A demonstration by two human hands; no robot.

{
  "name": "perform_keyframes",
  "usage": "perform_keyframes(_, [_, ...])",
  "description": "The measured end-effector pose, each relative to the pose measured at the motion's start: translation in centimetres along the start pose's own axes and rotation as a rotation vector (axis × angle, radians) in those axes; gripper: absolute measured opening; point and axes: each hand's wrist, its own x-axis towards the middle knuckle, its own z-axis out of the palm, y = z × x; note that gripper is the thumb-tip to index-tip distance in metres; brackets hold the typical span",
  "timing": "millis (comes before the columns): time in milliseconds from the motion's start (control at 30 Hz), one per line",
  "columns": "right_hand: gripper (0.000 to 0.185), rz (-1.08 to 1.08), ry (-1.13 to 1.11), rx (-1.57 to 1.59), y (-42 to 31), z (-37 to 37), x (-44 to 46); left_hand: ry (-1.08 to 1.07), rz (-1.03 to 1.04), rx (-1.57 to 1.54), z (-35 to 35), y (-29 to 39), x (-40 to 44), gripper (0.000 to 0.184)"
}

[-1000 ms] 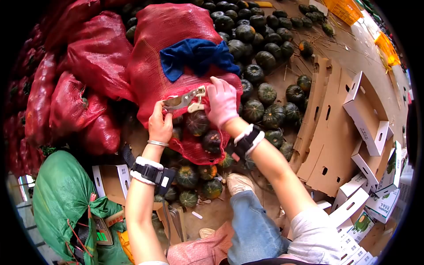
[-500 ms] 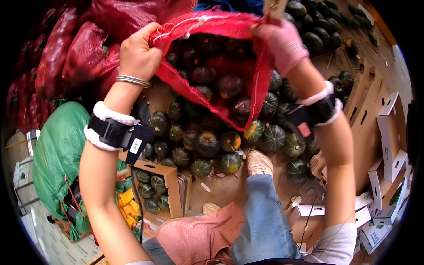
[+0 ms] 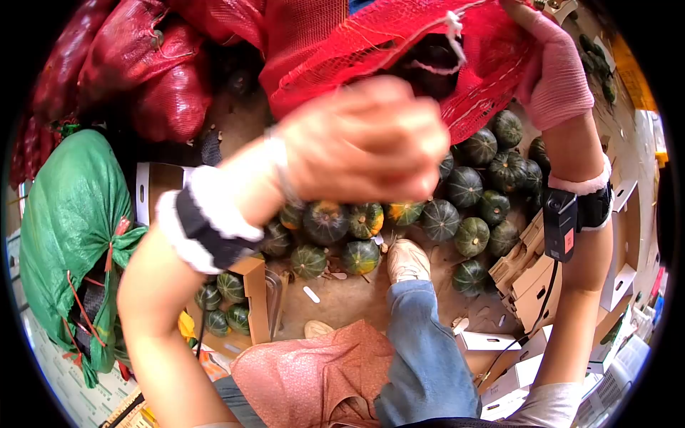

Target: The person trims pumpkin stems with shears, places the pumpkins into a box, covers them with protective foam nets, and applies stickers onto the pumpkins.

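Observation:
The mouth of a red mesh bag (image 3: 314,60) gapes at the upper centre, with a white drawstring (image 3: 454,36) at its edge and a dark squash partly showing inside. My right hand (image 3: 560,71), in a pink glove, grips the bag's right side; its fingertips are partly cut off at the top. Scissors-like metal pieces (image 3: 560,10) show beside it. My left hand (image 3: 371,139), bare and blurred by motion, hovers in front of the bag with its fingers curled; whether it holds anything is hidden. Green squashes (image 3: 465,187) lie on the floor beneath.
Full red mesh bags (image 3: 171,93) stand at the upper left, above a green sack (image 3: 71,214). A cardboard box (image 3: 251,285) with squashes sits at the lower left. Flattened cardboard (image 3: 521,271) and white cartons (image 3: 514,378) are at the right.
My left hand has let go of the bag's left rim and swung right and down. My right hand has moved up and right with the bag, whose mouth has narrowed.

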Motion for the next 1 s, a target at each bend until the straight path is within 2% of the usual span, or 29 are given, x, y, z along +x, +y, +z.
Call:
perform_keyframes(33, [0.020,0.057,0.078,-0.014,-0.5,0.4,0.3,-0.129,0.114,-0.189,2.2,1.1,-0.5,0.037])
perform_keyframes(67, [0.020,0.115,0.156,-0.024,-0.9,0.8,0.5,-0.396,-0.108,-0.182,4.4,1.1,-0.4,0.039])
perform_keyframes(100, [0.020,0.104,0.129,-0.065,-1.0,0.4,0.6,-0.661,-0.332,-0.170,6.8,0.3,-0.4,0.041])
perform_keyframes(133, [0.020,0.092,0.102,-0.107,-1.2,-0.2,0.6,-0.488,-0.609,-0.183,10.4,-1.3,-1.9,0.044])
perform_keyframes(233, [0.023,-0.042,-0.096,-0.166,-1.1,-0.5,-0.8,-0.044,-0.985,0.014,17.1,-7.8,-4.8,0.063])
perform_keyframes(267, [0.024,-0.129,-0.102,-0.195,-0.6,-1.1,-0.6,0.074,-1.083,0.043,19.0,-9.7,-5.6,0.064])
perform_keyframes(300, [0.026,-0.089,-0.075,-0.196,-0.9,-1.2,-0.4,0.132,-1.137,0.049,20.4,-10.7,-6.1,0.065])
perform_keyframes(367, [0.030,-0.008,-0.022,-0.196,-1.4,-1.3,0.1,0.052,-1.256,-0.035,22.8,-12.5,-6.9,0.067])
perform_keyframes(400, [0.025,-0.016,0.007,-0.236,-1.8,-3.8,0.7,-0.005,-1.298,-0.074,23.5,-12.9,-7.0,0.067])
perform_keyframes(433, [0.026,-0.013,-0.047,-0.217,-2.0,-5.0,0.9,-0.059,-1.334,-0.106,24.4,-13.4,-7.2,0.068])
perform_keyframes(500, [0.028,-0.003,-0.154,-0.179,-2.3,-6.8,1.2,-0.125,-1.354,-0.147,25.3,-13.9,-7.1,0.070])
perform_keyframes(633, [0.029,-0.087,-0.084,-0.228,-2.1,-7.5,0.6,-0.220,-1.336,-0.188,26.1,-14.8,-6.7,0.074])
perform_keyframes(667, [0.029,-0.153,-0.006,-0.284,-1.7,-8.2,0.7,-0.243,-1.323,-0.194,26.1,-14.9,-6.7,0.075])
perform_keyframes(733, [0.029,-0.162,-0.028,-0.282,-1.4,-8.1,0.9,-0.276,-1.285,-0.213,26.0,-14.9,-6.7,0.077])
perform_keyframes(867, [0.028,-0.026,-0.259,-0.205,-1.3,-7.0,0.8,-0.316,-1.157,-0.304,24.7,-14.7,-6.4,0.080])
perform_keyframes(933, [0.027,-0.054,-0.214,-0.226,-1.0,-7.1,0.6,-0.320,-1.055,-0.377,23.0,-14.1,-6.1,0.082])
perform_keyframes(1000, [0.025,-0.140,-0.076,-0.233,-0.3,-7.8,0.6,-0.300,-0.914,-0.486,20.6,-12.2,-5.4,0.084])
